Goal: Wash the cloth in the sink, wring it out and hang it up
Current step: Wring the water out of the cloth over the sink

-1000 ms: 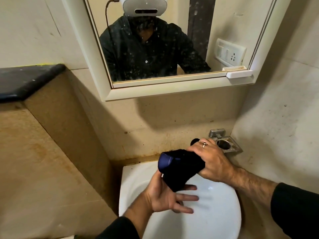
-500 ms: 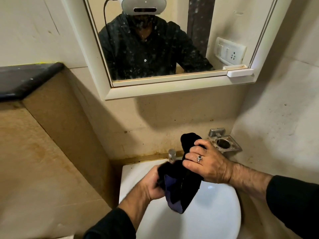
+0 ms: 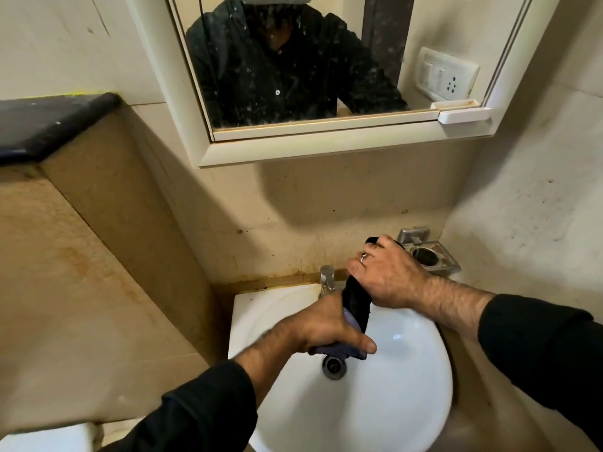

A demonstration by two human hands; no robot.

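A dark cloth [image 3: 356, 305] with a bluish underside is stretched into a twisted roll above the white sink [image 3: 391, 402]. My right hand [image 3: 388, 275] grips its upper end near the tap [image 3: 327, 282], a ring on one finger. My left hand [image 3: 329, 331] is closed around its lower end, just above the drain [image 3: 334, 365]. Both hands are shut tight on the cloth. No water is visible running from the tap.
A metal holder [image 3: 430, 254] is fixed to the wall right of the tap. A framed mirror [image 3: 293, 76] hangs above. A dark ledge [image 3: 49, 122] tops the tiled block at left. A white object [image 3: 45, 440] sits at the bottom left corner.
The cloth went from bunched between both hands to drawn out and twisted. My left hand closed on its lower end and dropped toward the drain; my right hand rose with the upper end.
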